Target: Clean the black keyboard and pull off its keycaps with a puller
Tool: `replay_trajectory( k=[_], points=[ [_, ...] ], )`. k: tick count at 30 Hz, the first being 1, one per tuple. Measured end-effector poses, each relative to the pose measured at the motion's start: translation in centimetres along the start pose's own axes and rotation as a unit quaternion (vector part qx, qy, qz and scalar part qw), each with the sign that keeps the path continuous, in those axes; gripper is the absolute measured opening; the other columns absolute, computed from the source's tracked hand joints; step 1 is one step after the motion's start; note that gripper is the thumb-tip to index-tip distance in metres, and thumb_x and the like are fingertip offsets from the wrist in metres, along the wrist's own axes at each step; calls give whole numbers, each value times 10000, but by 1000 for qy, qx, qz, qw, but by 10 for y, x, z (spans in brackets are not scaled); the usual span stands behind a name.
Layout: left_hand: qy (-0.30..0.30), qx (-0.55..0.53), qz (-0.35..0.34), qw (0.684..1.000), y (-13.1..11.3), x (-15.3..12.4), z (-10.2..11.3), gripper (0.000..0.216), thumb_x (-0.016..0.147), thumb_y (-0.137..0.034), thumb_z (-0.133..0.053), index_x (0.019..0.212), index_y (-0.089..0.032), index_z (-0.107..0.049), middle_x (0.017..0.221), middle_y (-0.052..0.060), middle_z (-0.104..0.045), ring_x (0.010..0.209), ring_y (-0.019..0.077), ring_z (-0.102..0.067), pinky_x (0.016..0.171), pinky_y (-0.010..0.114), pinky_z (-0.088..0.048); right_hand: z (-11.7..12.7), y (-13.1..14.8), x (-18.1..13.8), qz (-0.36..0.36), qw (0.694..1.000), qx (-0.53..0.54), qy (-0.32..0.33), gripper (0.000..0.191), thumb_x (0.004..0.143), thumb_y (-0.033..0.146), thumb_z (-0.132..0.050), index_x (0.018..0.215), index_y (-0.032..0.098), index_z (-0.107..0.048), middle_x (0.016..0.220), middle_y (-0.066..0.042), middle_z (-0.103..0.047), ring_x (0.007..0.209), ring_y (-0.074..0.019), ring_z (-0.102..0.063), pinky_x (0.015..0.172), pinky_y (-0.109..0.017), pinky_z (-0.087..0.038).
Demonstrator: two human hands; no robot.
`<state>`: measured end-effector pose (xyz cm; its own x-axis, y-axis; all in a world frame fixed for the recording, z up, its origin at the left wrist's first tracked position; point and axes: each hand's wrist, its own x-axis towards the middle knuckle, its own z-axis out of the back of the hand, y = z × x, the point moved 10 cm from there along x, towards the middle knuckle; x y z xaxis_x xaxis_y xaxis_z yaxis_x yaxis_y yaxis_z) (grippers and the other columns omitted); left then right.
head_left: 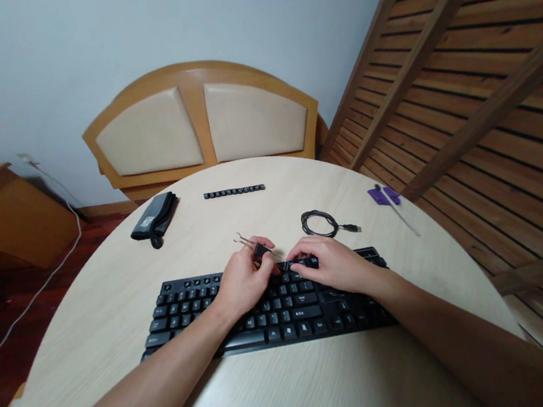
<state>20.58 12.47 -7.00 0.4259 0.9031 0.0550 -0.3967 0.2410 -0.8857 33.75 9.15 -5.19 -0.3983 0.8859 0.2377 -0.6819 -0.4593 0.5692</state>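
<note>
My left hand is closed around a wire keycap puller. The puller has a black middle grip; thin wire prongs stick out at its far left end, and more wire runs down right towards the keyboard's top row. My right hand rests over the upper right of the black keyboard, thumb and fingers bent together by the wire's end. Whatever lies between those fingertips is too small to make out. Along the keyboard's top left, several key positions show bare switches without caps.
A row of black keycaps lies at the table's back. A dark pouch is at left. A coiled USB cable sits behind my right hand. Further right, a slim brush lies across a purple cloth. A chair stands behind.
</note>
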Motion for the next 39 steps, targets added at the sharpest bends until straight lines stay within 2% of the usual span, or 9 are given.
replay_trajectory(
  k=[4,13,31,39],
  points=[
    [-1,15,-14,1000,-1,-1,0,162,897,-278,-514,1020,-193,-576,680,-5,-734,536,150,-590,551,261,-409,0,0,1,-1,1000,-2,1,95,901,213,-674,984,201,-718,954,-50,-733,912,-202,-657,847,-338,-488],
    [-1,9,-6,1000,0,-1,0,154,902,-274,-516,1028,-198,-560,692,-6,-734,545,155,-606,560,266,-412,0,0,0,2,1000,-4,0,94,902,209,-669,984,215,-715,966,-48,-733,930,-206,-660,853,-343,-491],
    [5,39,-16,999,-1,1,-1,141,929,-283,-492,1045,-217,-538,737,-3,-738,674,207,-697,683,318,-477,-1,3,0,23,1000,-9,5,121,917,215,-650,1017,211,-719,996,-63,-733,961,-213,-661,880,-358,-500],
    [-11,52,-14,998,-1,1,0,137,914,-267,-501,1035,-223,-546,703,-12,-726,611,197,-662,621,303,-455,-1,2,0,16,1000,-22,0,107,905,223,-651,989,207,-714,969,-71,-729,935,-221,-664,859,-367,-510]
  ],
)
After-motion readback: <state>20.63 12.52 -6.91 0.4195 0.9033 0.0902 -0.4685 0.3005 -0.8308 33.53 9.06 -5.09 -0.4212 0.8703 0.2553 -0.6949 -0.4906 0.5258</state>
